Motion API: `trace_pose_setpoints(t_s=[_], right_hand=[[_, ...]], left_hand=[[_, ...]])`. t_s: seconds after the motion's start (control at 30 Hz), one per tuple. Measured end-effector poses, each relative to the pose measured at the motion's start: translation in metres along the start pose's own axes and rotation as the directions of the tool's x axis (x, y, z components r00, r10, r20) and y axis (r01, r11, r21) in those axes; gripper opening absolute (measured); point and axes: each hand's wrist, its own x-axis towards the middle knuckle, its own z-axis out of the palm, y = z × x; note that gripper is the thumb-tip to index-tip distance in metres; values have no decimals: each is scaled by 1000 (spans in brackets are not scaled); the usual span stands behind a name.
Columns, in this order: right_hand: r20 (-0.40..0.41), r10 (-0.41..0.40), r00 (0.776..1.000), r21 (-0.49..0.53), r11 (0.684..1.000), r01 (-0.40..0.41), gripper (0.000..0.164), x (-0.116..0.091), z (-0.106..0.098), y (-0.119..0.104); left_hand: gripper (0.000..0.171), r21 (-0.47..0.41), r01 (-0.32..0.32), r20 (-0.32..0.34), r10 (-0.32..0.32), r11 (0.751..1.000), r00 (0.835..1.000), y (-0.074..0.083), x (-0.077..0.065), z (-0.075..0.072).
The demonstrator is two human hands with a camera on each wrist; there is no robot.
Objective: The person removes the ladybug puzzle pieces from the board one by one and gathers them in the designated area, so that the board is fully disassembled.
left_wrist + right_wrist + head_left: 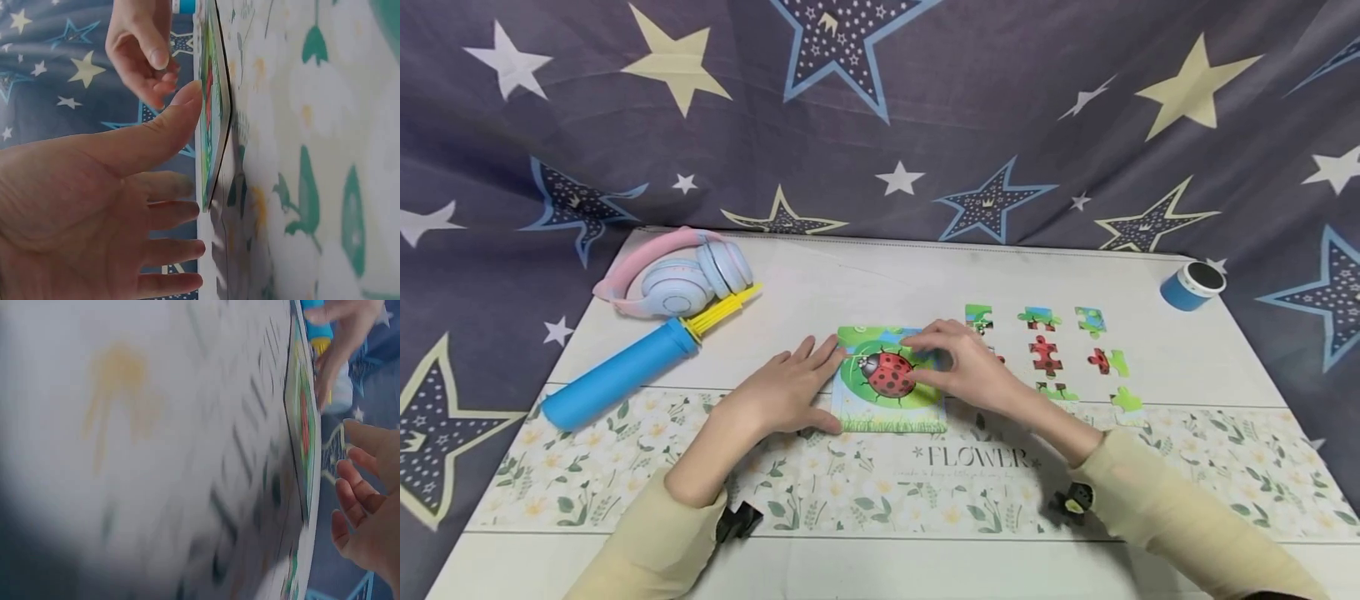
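Observation:
A square ladybug puzzle board (pixel 891 417) lies flat on the table, its picture facing up. My left hand (pixel 786 390) rests at the board's left edge with fingers spread, and the thumb touches the near left corner in the head view. Over the board's right side hovers my right hand (pixel 966 364), thumb and fingers loosely bent and apart. Nothing shows between those fingers (pixel 356 487) in the right wrist view. Right of the board, several loose jigsaw pieces (pixel 1046 357) lie spread in rows, a few partly hidden behind the right hand.
Pink and blue headphones (pixel 673 287) lie at the back left. In front of them is a blue hand pump (pixel 617 375) with a yellow nozzle (pixel 722 312). A small blue and white cylinder (pixel 1191 286) stands at the far right. Behind the table hangs a star-patterned cloth (pixel 880 150).

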Motion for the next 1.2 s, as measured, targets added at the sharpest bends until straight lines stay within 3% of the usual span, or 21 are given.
trace_pose_setpoints(t_s=[0.53, 0.73, 1.2], right_hand=[[177, 1, 984, -83, 996, 14, 57, 13, 46, -34], [171, 18, 985, -131, 991, 4, 61, 14, 51, -40], [164, 41, 986, -132, 991, -19, 54, 13, 55, -44]], left_hand=[[100, 68, 18, 22, -20, 998, 1000, 0, 8, 1], [100, 89, 24, 19, -26, 996, 999, 0, 8, 2], [101, 110, 27, 9, -28, 994, 1000, 1, 9, 4]])
